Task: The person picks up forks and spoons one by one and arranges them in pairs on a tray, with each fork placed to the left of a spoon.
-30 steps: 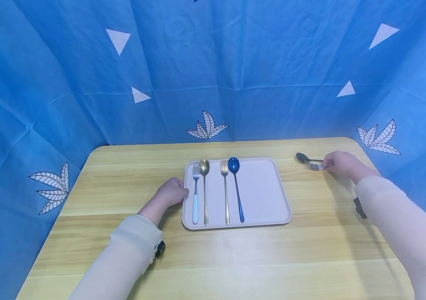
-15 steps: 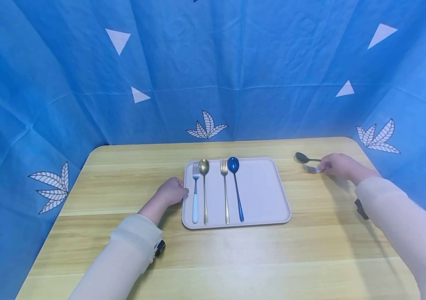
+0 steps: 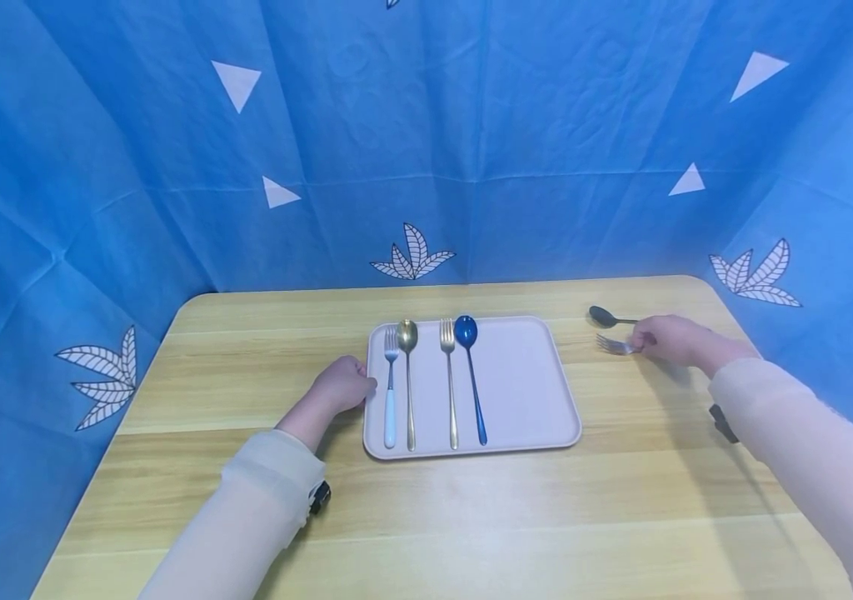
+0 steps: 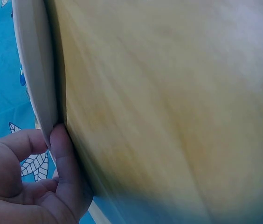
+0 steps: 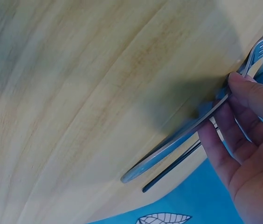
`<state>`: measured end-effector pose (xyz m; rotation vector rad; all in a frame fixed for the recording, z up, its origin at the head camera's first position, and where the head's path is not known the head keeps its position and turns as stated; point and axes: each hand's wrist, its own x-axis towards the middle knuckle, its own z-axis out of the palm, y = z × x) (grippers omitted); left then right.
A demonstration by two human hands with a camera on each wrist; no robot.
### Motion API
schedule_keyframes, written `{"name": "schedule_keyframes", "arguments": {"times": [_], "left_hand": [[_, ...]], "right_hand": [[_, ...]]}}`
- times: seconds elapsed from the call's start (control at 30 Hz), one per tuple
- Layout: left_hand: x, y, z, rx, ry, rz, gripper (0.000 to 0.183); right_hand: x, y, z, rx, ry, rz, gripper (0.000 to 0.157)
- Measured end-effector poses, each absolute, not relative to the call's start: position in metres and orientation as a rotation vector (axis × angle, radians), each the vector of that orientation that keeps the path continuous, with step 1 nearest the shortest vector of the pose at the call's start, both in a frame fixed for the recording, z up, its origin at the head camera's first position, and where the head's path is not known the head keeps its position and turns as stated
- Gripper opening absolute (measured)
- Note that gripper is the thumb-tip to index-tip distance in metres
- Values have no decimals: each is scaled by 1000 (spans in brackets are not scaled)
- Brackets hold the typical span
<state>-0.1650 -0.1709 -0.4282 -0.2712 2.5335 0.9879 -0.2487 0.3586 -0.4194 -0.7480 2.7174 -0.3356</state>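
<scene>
In the head view my left hand [image 3: 338, 384] holds the left rim of a pale pinkish tray [image 3: 535, 387]; the left wrist view has thumb and fingers pinching that rim. On the tray lie a fork with a light blue handle [image 3: 391, 412], a gold spoon [image 3: 407, 337], a gold fork [image 3: 447, 337] and a blue spoon [image 3: 466, 333], all lengthwise. At the far right my right hand [image 3: 677, 340] pinches a silver fork [image 3: 614, 345], tines leftward. Its long handle [image 5: 164, 149] shows in the right wrist view. A dark spoon [image 3: 602, 316] lies just behind it, handle partly hidden by the hand.
Everything stands on a light wooden table [image 3: 531, 517] with rounded back corners. A blue curtain [image 3: 351, 150] with white triangles and leaf prints hangs behind and along both sides. Bare wood lies between the tray and the right hand.
My right hand has drawn the silver fork left and slightly toward me, apart from the dark spoon it overlapped. The left hand stays on the tray rim.
</scene>
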Motion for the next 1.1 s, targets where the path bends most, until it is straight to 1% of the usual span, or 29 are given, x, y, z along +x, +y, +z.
{"name": "schedule_keyframes", "arguments": {"times": [0.2, 0.53, 0.87, 1.1], "left_hand": [[-164, -172, -428, -255, 2536, 986, 22], [-164, -172, -426, -263, 2521, 1000, 23], [-164, -173, -428, -252, 2528, 1017, 19], [-165, -172, -428, -252, 2527, 1004, 20]], "right_hand": [[-246, 355, -420, -738, 2717, -325, 6], [-241, 340, -416, -676, 2670, -350, 5], [-234, 329, -418, -693, 2662, -400, 6], [-233, 322, -416, -649, 2650, -419, 15]]}}
